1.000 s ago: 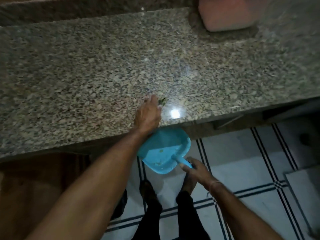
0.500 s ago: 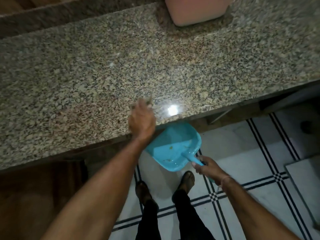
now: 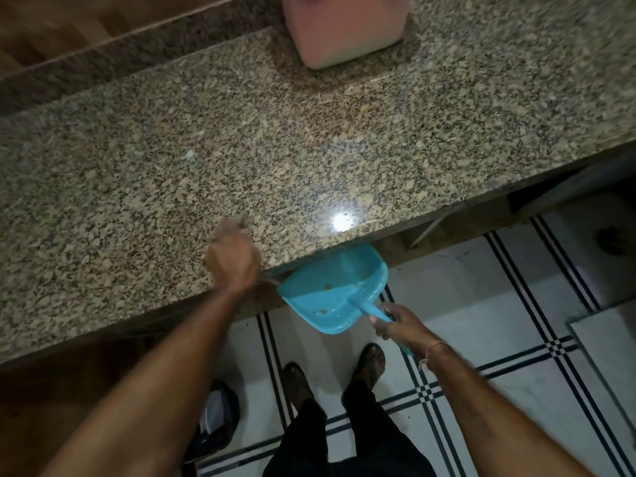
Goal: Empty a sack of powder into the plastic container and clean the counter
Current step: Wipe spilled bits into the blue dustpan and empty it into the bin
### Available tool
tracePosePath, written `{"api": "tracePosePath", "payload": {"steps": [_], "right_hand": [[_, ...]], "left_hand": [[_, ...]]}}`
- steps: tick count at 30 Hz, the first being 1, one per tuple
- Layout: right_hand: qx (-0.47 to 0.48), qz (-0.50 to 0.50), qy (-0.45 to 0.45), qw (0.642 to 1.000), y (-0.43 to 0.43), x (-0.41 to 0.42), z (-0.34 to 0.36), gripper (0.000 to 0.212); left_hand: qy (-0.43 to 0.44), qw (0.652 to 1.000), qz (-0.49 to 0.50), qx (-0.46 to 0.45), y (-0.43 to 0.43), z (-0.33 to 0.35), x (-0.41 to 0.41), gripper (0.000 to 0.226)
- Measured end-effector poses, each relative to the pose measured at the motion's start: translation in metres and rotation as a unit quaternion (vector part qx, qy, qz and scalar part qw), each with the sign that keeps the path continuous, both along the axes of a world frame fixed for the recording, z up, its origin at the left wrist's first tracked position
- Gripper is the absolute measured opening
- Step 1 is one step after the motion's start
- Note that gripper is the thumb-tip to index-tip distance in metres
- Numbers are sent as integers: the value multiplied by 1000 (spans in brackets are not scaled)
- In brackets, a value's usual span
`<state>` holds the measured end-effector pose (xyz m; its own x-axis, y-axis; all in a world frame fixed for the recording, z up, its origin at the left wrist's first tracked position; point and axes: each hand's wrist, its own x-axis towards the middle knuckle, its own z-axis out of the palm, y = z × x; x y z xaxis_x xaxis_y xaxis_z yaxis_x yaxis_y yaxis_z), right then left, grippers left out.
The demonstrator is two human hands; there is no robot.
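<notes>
The speckled granite counter (image 3: 241, 139) fills the upper half of the head view. My left hand (image 3: 234, 259) rests on it at the front edge, blurred by motion, fingers pointing away from me. Just below the edge to its right hangs a blue plastic dustpan (image 3: 330, 290) with a few brownish crumbs inside. My right hand (image 3: 399, 325) grips its handle. A pale pink plastic container (image 3: 347, 29) stands at the back of the counter, its top cut off by the frame.
Below the counter is a white tiled floor (image 3: 481, 304) with black line bands. My feet in sandals (image 3: 370, 364) stand close to the counter. A dark bag-like object (image 3: 216, 421) lies on the floor at the left by a wooden cabinet front (image 3: 69, 390).
My left hand has drawn back along the counter toward the front edge and leftward. The dustpan and my right hand have shifted right under the edge. The view has tilted, bringing the container closer to centre.
</notes>
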<state>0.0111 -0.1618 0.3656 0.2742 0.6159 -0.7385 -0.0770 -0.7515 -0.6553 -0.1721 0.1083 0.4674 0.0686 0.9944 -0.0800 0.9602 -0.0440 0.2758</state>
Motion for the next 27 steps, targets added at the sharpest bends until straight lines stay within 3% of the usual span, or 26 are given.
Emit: {"api": "tracePosePath", "payload": {"steps": [3, 5, 8, 11, 15, 16, 18, 20, 22, 24, 27], "right_hand": [[3, 5, 3, 1000, 6, 2, 3, 25], [0, -1, -8, 1000, 7, 7, 6, 24], [-7, -5, -25, 1000, 8, 14, 11, 26], [-7, 1, -17, 1000, 13, 13, 13, 28], [-3, -5, -4, 1000, 29, -1, 15, 21], [-3, -8, -2, 1000, 34, -6, 15, 19], [-1, -20, 3, 1000, 43, -14, 18, 13], [-3, -28, -5, 1000, 51, -22, 22, 9], [-10, -30, -9, 999, 57, -30, 25, 8], [-15, -44, -4, 999, 59, -39, 25, 8], [-26, -61, -12, 998, 61, -53, 22, 9]], "left_hand": [[-67, 988, -131, -39, -21, -2, 64, 16], [-100, 979, -161, -69, -17, 0, 78, 16], [-141, 986, -75, -57, 17, 10, 44, 19], [-89, 995, 44, -5, 58, 16, -31, 25], [6, 984, 180, -13, 87, 6, -72, 41], [6, 988, 155, 2, 82, 3, -63, 41], [-21, 999, 4, 47, 60, -4, -32, 28], [-46, 983, -174, 32, 42, -8, -9, 21], [-68, 964, -256, 4, 51, -7, -9, 26], [-101, 975, -197, 12, 87, -1, -30, 32], [-74, 996, 12, 39, 164, 1, -76, 39]]}}
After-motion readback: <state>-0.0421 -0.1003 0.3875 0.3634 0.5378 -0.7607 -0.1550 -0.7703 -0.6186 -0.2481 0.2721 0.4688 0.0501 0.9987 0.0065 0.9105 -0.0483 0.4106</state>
